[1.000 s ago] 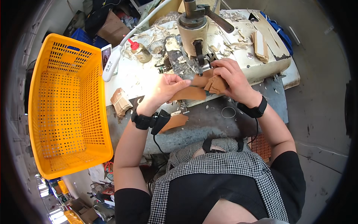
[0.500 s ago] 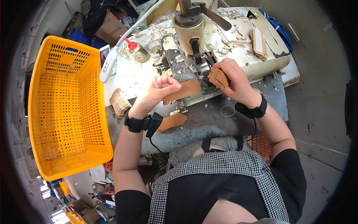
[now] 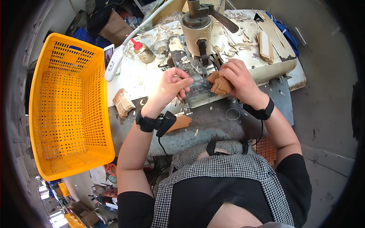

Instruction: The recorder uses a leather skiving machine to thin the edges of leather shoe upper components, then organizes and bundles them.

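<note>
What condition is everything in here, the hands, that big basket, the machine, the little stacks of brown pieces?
Left hand: fingers curled, touching the clear piece at the machine.
Right hand: gripping a fanned stack of tan cardboard pieces.
Orange plastic mesh basket: upright, empty.
Beige bench press machine: strewn with scraps.
Small cardboard stack at bench's left edge: lying loose.
Bottle with red cap: upright, capped.

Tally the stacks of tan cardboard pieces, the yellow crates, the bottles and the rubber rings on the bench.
Tan cardboard stacks: 3 (right hand holds one; bench's left edge; machine top)
Yellow crate: 1
Red-capped bottle: 1
Rubber ring: 1
Total: 6
</note>
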Motion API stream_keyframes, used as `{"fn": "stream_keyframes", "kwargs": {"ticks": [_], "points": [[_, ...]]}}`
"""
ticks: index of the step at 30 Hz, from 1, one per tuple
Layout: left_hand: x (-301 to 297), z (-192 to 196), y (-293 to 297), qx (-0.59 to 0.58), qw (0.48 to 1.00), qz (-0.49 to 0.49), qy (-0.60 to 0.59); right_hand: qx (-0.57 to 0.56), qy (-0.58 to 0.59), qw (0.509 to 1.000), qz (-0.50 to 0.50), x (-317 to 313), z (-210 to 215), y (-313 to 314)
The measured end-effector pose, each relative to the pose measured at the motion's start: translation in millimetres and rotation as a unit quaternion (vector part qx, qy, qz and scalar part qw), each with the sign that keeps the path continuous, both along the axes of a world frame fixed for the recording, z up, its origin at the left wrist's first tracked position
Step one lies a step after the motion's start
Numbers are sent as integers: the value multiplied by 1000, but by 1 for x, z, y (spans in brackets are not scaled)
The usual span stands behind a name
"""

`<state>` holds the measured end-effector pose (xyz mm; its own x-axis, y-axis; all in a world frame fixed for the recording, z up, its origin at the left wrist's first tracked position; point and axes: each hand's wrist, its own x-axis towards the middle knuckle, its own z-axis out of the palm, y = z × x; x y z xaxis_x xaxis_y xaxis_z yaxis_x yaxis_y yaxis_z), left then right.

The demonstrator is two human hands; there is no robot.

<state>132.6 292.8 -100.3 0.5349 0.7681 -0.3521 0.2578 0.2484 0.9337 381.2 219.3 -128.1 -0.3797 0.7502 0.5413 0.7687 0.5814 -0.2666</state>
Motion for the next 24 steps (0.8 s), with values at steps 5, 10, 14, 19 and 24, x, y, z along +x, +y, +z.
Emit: {"fn": "stream_keyframes", "kwargs": {"ticks": [5,10,14,19,24], "points": [[-6,6,-15,-19,998,-55,-22,-100,429,897,38,2,9,-14],[13,4,-42,-63,988,-128,-65,-298,757,539,219,16,24,-13],[57,8,-60,-115,966,-168,-159,-321,749,532,229,21,19,-19],[87,13,-66,-176,936,-194,-234,-349,746,535,189,22,18,-28],[89,12,-67,-160,942,-197,-218,-348,748,546,147,22,16,-34]]}}
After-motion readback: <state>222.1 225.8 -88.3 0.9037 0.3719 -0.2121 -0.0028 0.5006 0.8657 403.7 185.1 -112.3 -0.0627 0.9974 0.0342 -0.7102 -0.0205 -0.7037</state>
